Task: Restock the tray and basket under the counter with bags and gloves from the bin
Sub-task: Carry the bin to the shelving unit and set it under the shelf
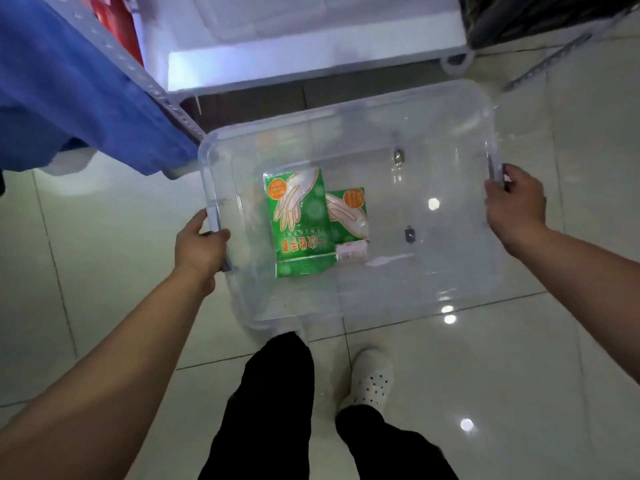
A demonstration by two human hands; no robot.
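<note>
A clear plastic bin (433,109) hangs above the tiled floor, held level by both side handles. My left hand (199,245) grips the left handle and my right hand (516,206) grips the right one. Inside the bin lie two green packs of disposable gloves: a larger one (299,230) left of centre and a smaller one (349,216) partly tucked under its right edge. A small white pack (350,251) lies just below the smaller one.
A white shelf unit (311,39) on casters stands straight ahead beyond the bin. A blue cloth (69,91) drapes over a grey metal rack at the left. A dark object (540,15) sits at the top right. My legs and a white shoe (372,375) are below the bin.
</note>
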